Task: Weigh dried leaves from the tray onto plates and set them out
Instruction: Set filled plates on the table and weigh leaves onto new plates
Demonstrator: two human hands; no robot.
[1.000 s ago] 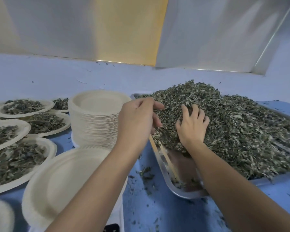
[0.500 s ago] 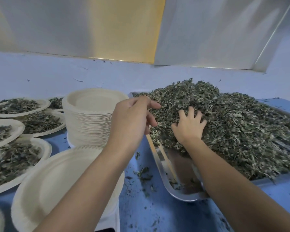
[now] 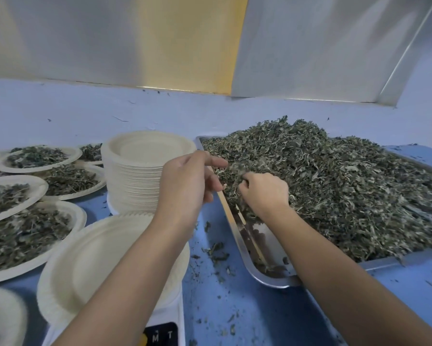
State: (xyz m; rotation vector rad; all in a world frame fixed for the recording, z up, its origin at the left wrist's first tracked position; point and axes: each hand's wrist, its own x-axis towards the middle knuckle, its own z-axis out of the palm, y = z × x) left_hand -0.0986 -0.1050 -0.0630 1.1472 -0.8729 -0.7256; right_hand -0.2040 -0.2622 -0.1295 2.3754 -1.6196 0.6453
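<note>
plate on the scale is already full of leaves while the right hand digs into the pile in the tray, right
No. The head view shows the plate on the scale bare, with no leaves on it yet. The rest holds: the right hand digs into the pile in the tray.

The table (image 3: 247,310) has a blue top. Behind it, the lower part of the wall (image 3: 85,113) is painted in a pale lilac-blue, and the paint has small chips and marks. Above this band are large grey metal panels (image 3: 60,38) with a dull shine, and between them is a yellow strip (image 3: 192,41). The light is soft and even.
</note>
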